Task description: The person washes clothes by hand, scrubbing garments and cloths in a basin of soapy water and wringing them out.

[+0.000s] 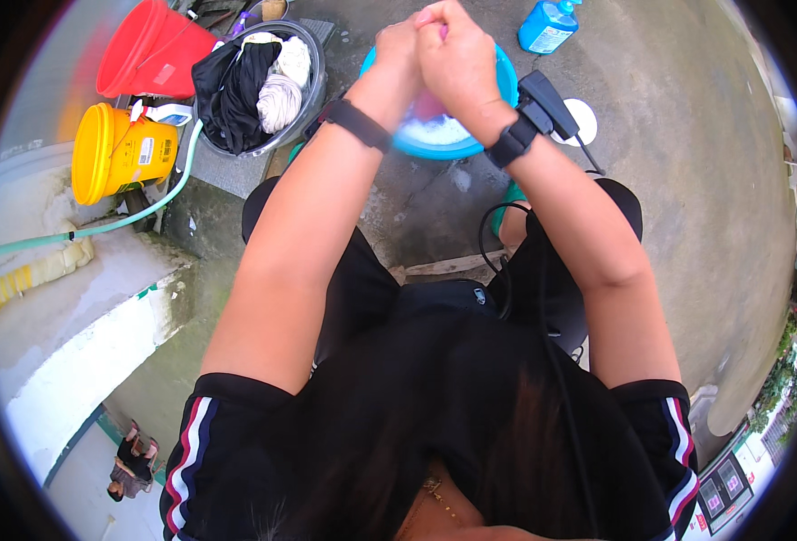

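My left hand point(400, 41) and my right hand point(457, 59) are pressed together above a blue basin point(505, 79) that holds soapy water. Between the two hands a piece of pink cloth point(428, 104) is squeezed; most of it is hidden by my fingers. Each wrist wears a black band, and the right one carries a black device with a cable. I sit low, with my knees on either side of the basin.
A grey metal tub point(313, 81) of black and white laundry stands to the left of the basin. Beyond it are a red bucket point(151, 50), a yellow bucket point(110, 153) and a green hose point(101, 227). A blue pump bottle point(547, 25) stands at the far right on the concrete.
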`<state>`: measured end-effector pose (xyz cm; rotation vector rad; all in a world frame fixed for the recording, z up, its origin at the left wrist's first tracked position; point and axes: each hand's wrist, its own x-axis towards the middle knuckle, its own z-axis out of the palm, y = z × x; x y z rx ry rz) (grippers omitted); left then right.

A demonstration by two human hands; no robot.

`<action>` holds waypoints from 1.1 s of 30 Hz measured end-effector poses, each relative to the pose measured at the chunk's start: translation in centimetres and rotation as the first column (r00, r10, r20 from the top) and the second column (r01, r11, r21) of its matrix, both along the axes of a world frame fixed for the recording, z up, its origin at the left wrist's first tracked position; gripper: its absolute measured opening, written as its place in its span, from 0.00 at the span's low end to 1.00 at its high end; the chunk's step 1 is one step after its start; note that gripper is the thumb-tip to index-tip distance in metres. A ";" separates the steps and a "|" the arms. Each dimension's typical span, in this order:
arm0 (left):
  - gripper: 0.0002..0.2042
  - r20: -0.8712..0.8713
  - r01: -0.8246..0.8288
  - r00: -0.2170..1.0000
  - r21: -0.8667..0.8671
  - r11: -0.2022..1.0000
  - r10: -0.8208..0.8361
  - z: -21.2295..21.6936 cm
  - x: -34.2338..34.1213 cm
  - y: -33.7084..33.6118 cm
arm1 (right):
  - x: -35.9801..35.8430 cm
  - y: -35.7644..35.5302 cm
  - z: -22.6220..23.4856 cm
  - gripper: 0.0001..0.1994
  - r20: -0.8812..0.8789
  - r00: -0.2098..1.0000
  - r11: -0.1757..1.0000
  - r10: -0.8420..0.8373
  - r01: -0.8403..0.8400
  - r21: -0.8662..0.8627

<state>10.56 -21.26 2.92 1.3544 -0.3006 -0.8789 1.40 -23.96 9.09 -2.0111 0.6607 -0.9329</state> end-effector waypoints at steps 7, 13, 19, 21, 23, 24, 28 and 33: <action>0.08 -0.091 -0.094 0.992 -0.038 0.995 0.091 4.6 -3.1 -0.7 | 0.1 -7.6 -3.2 0.06 0.010 0.994 0.993 -0.107 0.106 0.053; 0.12 -0.295 -0.154 0.955 -0.421 0.894 0.026 7.2 0.2 1.2 | -0.6 -10.8 -2.2 0.07 0.464 0.886 0.666 0.014 -0.355 0.656; 0.10 -0.056 -0.094 0.995 -0.314 0.945 0.080 5.9 2.5 2.2 | -2.6 -13.2 -1.1 0.09 0.483 0.872 0.556 0.077 -0.440 0.705; 0.10 -0.001 -0.035 0.999 -0.228 0.973 0.036 5.2 3.3 2.1 | -2.9 -14.3 -1.2 0.11 0.408 0.910 0.502 0.073 -0.387 0.774; 0.09 0.026 -0.016 0.999 -0.174 0.985 0.021 3.9 3.6 1.6 | -2.2 -16.8 -2.2 0.12 0.281 0.945 0.554 0.167 -0.325 0.766; 0.09 0.058 0.001 0.998 -0.116 0.993 0.005 2.6 3.6 1.7 | -2.3 -17.4 -3.4 0.13 0.149 0.955 0.601 0.258 -0.280 0.749; 0.07 0.270 -0.125 0.961 0.214 0.969 0.064 -2.2 3.7 2.4 | -2.4 -17.5 -5.6 0.17 -0.144 0.900 0.701 0.412 -0.212 0.681; 0.15 -0.168 -0.179 0.966 0.123 0.976 0.198 -10.7 2.4 2.1 | -2.1 -18.1 -14.6 0.19 -0.148 0.851 0.678 0.503 -0.283 0.678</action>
